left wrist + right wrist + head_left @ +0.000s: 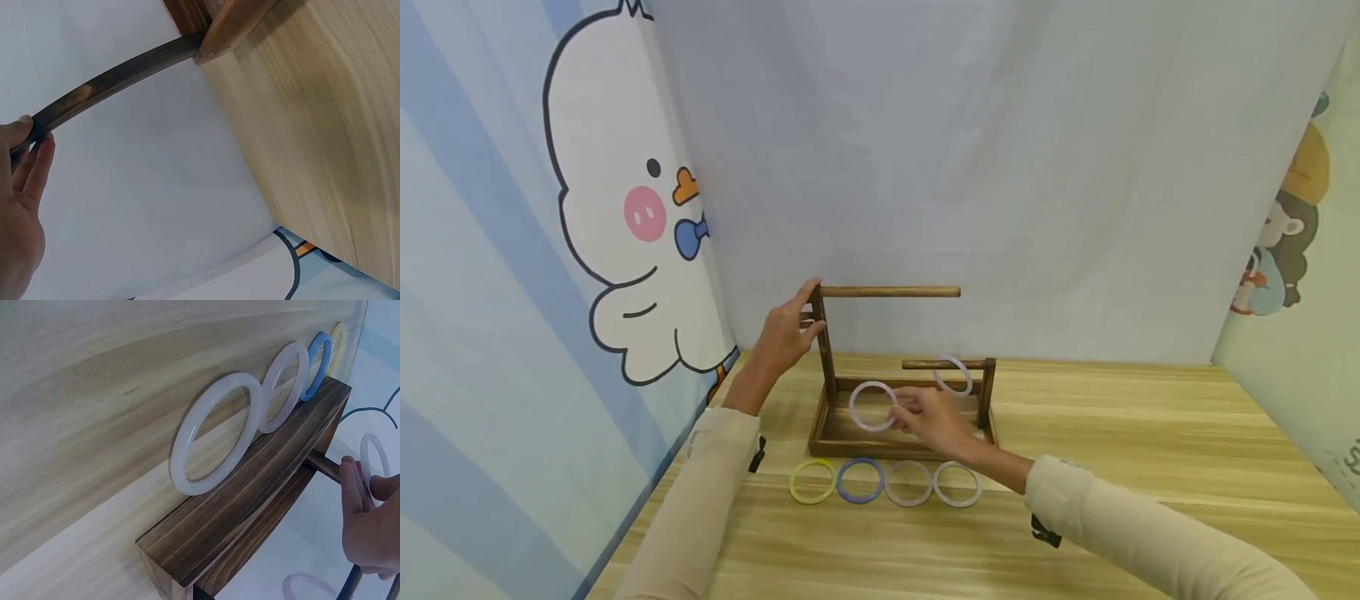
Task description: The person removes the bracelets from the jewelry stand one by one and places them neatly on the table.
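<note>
A dark wooden bangle stand (887, 451) has a tall post on the left and a short one on the right, each with a horizontal rod. Near the top of the tall post (119, 78), my left hand (786, 335) grips it between thumb and fingers. My right hand (934, 419) pinches a pale lilac bangle (852, 406) by its right side, held upright in front of the stand. Another pale lilac bangle (967, 379) hangs on the lower rod (917, 365). The upper rod (891, 292) carries no bangle.
In front of the stand lie a yellow bangle (812, 502), a blue bangle (861, 501), a pale pink bangle (908, 504) and a white bangle (181, 450) in a row on the wood-grain table (1112, 467). A grey curtain (1000, 167) hangs behind; printed panels flank it.
</note>
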Demonstrator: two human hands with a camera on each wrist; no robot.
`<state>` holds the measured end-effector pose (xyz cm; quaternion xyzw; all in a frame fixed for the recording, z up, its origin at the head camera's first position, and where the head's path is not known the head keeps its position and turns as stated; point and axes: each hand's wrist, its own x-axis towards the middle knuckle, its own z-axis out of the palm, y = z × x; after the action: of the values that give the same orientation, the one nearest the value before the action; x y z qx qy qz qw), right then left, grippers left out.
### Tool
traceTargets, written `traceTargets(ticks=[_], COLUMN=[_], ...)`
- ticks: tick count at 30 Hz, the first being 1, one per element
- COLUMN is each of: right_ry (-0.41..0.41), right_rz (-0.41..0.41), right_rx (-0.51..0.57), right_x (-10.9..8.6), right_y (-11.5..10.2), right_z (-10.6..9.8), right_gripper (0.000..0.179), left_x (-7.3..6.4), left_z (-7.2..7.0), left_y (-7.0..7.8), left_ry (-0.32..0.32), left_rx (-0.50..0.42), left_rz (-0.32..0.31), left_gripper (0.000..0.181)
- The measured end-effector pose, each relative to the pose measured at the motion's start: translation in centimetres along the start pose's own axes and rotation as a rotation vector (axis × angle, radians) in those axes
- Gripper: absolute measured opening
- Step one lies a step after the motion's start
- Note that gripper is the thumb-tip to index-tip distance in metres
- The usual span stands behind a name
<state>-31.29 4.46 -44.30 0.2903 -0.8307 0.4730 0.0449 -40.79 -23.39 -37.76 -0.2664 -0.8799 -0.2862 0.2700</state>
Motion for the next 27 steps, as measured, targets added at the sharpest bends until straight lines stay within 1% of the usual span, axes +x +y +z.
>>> traceTargets(ticks=[2, 7, 9, 15, 22, 27], right_ry=[-0.005, -0.033, -0.046, -0.079, -0.1, -0.12], right_rz=[0.002, 0.015, 0.013, -0.004, -0.004, 0.026], right_rx=[-0.008, 0.045, 0.067, 0.104, 0.115, 0.172], right_x=[-0.1, -0.2, -0.2, -0.1, -0.4, -0.9], right_y=[-0.1, -0.2, -0.1, 0.1, -0.4, -0.4], right_z=[0.2, 0.6, 0.8, 1.3, 1.9, 2.3], right_gripper=[0.03, 0.03, 0.032, 0.032, 0.031, 0.03], left_x=[0.0, 0.0, 0.0, 0.1, 0.0, 0.0], left_z=[0.1, 0.1, 0.1, 0.1, 0.0, 0.0], left_y=[0.0, 0.1, 0.1, -0.2, -0.1, 0.1], left_ry=[0.002, -0.004, -0.003, 0.002, -0.01, -0.01], left_rx=[-0.003, 0.006, 0.014, 0.013, -0.002, 0.002], left_rz=[0.005, -0.006, -0.012, -0.004, -0.009, -0.006], left_gripper=[0.076, 0.076, 0.076, 0.077, 0.077, 0.077])
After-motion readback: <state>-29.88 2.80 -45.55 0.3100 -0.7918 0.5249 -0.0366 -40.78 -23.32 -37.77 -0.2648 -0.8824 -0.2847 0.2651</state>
